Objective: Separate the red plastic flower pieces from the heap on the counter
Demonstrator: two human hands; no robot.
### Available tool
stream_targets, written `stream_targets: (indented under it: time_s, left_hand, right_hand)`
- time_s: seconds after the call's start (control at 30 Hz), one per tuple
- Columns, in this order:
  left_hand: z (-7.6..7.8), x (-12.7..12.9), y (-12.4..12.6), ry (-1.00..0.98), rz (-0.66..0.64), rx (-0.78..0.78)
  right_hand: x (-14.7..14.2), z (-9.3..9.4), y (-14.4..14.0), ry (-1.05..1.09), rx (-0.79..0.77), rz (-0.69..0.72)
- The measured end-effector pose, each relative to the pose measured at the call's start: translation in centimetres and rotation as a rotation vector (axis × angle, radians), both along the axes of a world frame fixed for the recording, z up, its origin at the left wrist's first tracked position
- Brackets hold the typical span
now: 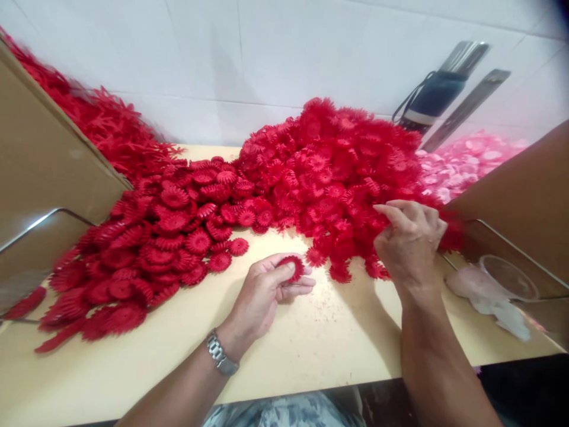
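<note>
My left hand (271,287) is closed on a dark red pleated paper flower (291,268), the thumb pressing on its face and the other fingers beneath it. My right hand (409,240) is at the front right of a large heap of bright red frilled flower pieces (329,172). Its fingers are bent and apart, with some fingertips hidden, and no piece shows in it. To the left of my left hand lies a pile of dark red round pleated flowers (173,222), some stacked and some loose.
Red leaf-like pieces (111,121) are heaped at the back left, behind a cardboard panel (48,130). A dark bottle (435,92) and a metal strip (466,110) stand by the tiled wall. Pink petals (466,163), another cardboard panel (524,196) and crumpled clear plastic (484,293) are on the right.
</note>
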State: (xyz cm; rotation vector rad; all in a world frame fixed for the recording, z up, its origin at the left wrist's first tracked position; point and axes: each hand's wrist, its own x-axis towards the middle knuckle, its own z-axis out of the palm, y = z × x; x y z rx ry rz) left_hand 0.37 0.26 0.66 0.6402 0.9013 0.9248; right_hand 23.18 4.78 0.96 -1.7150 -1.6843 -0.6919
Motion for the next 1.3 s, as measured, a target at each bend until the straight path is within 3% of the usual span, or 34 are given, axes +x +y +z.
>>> stream_targets:
  time_s: [0.13, 0.73, 0.83, 0.97, 1.1, 1.3]
  left_hand:
    - [0.0, 0.2, 0.0, 0.093, 0.043, 0.047]
    - [-0.6, 0.1, -0.3, 0.316, -0.007, 0.134]
    - [-0.4, 0.3, -0.3, 0.341, 0.033, 0.147]
    - [-0.5, 0.4, -0.2, 0.423, 0.055, 0.179]
    - [-0.8, 0.3, -0.4, 0.473, 0.038, 0.18]
    - [-0.6, 0.4, -0.3, 0.427, -0.116, 0.239]
  right_hand:
    - [-0.7, -0.2, 0.0, 0.042, 0.008, 0.091]
    - [-5.0, 0.3, -1.1, 0.187, 0.025, 0.638]
    - [-6.2, 0.6, -1.9, 0.336, -0.106, 0.792]
    - [-8.1, 0.6, -2.9, 0.572, -0.49, 0.998]
    - [-8.7, 0.2, -3.0, 0.697, -0.672, 1.023]
    - [-8.1, -0.2, -2.6, 0.536, -0.515, 0.914]
